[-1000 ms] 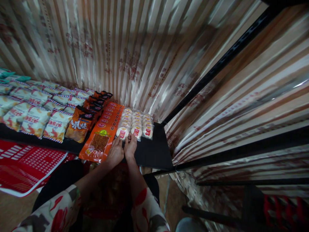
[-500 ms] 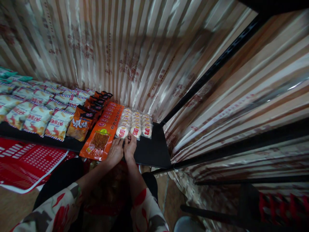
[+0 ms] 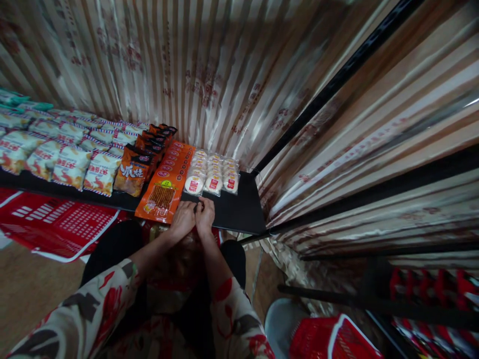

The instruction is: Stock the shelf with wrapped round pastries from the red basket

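Note:
My left hand (image 3: 183, 218) and my right hand (image 3: 204, 215) are side by side over the front edge of the black shelf (image 3: 239, 212). Their fingers are curled inward and closed, the fingertips nearly meeting. Whatever they may hold is hidden. Just behind them stand three short rows of round white snacks in clear wrappers (image 3: 213, 184), with red labels on the front ones. Left of these lies a large orange packet (image 3: 161, 195) with brown sticks pictured on it; my left hand is beside its lower right corner.
Further left stand orange-and-black snack bags (image 3: 130, 172) and rows of white snack bags (image 3: 101, 172). A red plastic basket (image 3: 71, 219) sits below the shelf; another red basket (image 3: 329, 336) is at lower right. A striped curtain (image 3: 209, 75) hangs behind, with a black post (image 3: 299, 129).
My hands have drawn back slightly from the round white snacks to the shelf's front edge. The camera has shifted, bringing the lower-right basket into view.

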Demonstrator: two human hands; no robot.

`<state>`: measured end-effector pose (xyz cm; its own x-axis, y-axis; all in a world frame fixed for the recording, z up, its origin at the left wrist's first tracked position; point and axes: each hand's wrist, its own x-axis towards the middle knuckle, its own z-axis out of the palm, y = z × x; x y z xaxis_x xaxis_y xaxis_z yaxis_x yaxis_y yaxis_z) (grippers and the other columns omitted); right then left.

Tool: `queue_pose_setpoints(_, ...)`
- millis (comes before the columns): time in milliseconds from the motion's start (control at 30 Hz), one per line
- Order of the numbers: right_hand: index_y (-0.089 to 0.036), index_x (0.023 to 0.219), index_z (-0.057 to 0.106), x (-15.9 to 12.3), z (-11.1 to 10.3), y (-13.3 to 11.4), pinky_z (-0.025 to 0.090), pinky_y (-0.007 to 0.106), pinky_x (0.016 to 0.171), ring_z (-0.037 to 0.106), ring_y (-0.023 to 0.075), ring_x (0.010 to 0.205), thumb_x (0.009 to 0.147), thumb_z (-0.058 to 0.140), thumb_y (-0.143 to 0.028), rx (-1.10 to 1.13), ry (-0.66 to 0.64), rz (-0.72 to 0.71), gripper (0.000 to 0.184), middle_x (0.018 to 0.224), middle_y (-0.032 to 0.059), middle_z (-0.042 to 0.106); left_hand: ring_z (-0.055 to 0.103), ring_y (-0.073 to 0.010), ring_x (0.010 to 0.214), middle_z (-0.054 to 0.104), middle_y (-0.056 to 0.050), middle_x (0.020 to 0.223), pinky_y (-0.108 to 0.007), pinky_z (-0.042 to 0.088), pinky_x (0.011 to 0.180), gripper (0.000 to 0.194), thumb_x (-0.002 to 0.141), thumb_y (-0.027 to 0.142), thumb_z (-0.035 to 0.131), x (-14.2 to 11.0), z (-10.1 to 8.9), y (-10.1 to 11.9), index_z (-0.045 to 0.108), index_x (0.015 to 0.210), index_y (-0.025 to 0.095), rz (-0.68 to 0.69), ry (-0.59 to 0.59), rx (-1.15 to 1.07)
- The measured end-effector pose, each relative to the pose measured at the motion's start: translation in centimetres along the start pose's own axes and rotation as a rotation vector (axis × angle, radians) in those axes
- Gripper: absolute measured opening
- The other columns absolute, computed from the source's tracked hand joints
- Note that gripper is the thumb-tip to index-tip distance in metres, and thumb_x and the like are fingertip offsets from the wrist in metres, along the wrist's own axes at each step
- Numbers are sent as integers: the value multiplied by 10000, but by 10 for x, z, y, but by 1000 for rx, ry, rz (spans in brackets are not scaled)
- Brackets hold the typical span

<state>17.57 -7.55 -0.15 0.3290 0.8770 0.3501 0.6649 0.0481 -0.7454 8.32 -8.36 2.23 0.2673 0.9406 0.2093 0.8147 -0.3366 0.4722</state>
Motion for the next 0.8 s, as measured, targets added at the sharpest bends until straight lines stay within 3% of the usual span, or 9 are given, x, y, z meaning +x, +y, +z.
queue_pose_setpoints(533, -171, 944, 640, -52, -12, 1, 418, 266, 864, 537, 146, 917, 753, 327, -53, 40, -47, -45, 386, 949, 54, 597, 515, -179, 923, 596, -80, 947, -301, 430, 875, 303, 795, 82, 354, -46, 6, -4, 602, 961, 136, 106, -40, -115)
queue_pose_setpoints(700, -180, 913, 649, -73, -11, 8, 425, 276, 854, 543, 150, 911, 734, 335, -51, 61, -84, -41, 384, 928, 51, 610, 534, -166, 905, 605, -68, 908, -299, 433, 867, 295, 791, 88, 360, -60, 16, -10, 606, 937, 160, 90, -124, -115)
queue_pose_setpoints(800, -178, 855, 655, -89, -4, 19, 431, 276, 832, 560, 152, 859, 721, 341, -58, 61, -76, 37, 362, 871, 47, 624, 549, -165, 894, 620, -81, 924, -307, 428, 864, 282, 799, 106, 361, -71, 28, -17, 609, 923, 153, 66, -224, -119)
